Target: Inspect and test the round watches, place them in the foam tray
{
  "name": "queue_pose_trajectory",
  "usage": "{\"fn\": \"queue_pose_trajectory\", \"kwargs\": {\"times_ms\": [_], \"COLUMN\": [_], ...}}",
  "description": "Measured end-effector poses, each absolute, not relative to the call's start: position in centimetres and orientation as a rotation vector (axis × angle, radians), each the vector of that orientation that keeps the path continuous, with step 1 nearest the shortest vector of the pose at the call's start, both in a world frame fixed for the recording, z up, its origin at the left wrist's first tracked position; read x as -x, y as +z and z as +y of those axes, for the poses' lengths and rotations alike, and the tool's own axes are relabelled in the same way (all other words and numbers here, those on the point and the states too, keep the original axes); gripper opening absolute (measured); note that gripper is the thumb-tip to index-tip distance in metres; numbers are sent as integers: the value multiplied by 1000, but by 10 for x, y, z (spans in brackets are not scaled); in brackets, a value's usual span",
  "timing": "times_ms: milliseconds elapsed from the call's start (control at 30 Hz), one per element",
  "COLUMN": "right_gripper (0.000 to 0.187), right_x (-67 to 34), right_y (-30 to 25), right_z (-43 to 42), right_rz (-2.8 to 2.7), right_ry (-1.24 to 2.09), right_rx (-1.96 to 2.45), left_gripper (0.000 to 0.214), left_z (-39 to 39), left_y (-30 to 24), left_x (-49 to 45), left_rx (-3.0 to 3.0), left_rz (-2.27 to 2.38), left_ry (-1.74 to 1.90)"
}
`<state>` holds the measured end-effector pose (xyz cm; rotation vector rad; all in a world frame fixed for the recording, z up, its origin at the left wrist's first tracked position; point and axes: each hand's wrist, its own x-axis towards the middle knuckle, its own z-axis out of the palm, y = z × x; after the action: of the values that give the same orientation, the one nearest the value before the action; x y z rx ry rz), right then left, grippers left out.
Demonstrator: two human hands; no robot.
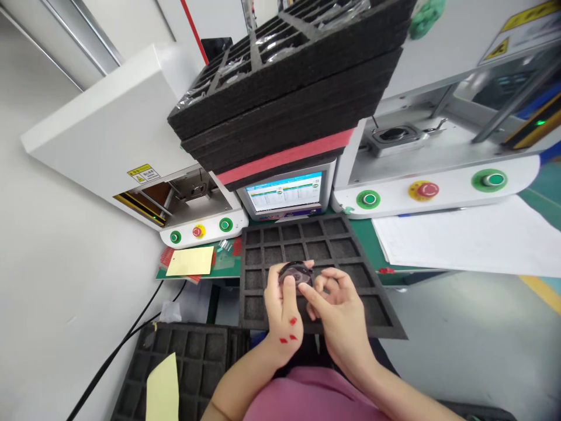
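Note:
A glossy dark round part (297,273) is held up in front of me above a black foam tray (280,234) with square pockets. My left hand (283,310) grips it from the left, with the thumb lying across its face. Three small red marks show on the back of that hand. From the right, my right hand (339,304) meets the part's lower right edge with the thumb tip, its other fingers curled. Whether those fingers also grip the edge is partly hidden. The pockets showing around my hands hold nothing.
A stack of black foam trays (289,99) looms above a lit monitor (284,193). White machines with buttons flank it, a left machine (201,228) and a right machine (433,187). White paper sheets (473,240) lie at right. More foam trays (193,351) stand lower left.

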<state>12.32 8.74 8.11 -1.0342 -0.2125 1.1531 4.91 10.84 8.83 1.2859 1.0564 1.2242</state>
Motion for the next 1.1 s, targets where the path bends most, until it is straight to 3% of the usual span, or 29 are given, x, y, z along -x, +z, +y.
{"fn": "queue_pose_trajectory", "kwargs": {"times_ms": [267, 467, 833, 1100], "right_gripper": [58, 54, 58, 46], "right_x": [-177, -200, -211, -208], "right_y": [34, 21, 11, 3], "right_z": [60, 36, 30, 45], "right_rz": [-111, -74, 81, -125], "right_ry": [952, 896, 966, 852], "right_rx": [1152, 1199, 1267, 1281], "left_gripper": [42, 26, 26, 28], "left_z": [209, 283, 301, 303], "left_y": [48, 11, -3, 7], "left_x": [12, 42, 50, 47], "left_rx": [-1639, -2109, -2606, -2625], "left_rz": [1357, 1484, 1554, 1579], "left_ry": [1121, 753, 182, -89]}}
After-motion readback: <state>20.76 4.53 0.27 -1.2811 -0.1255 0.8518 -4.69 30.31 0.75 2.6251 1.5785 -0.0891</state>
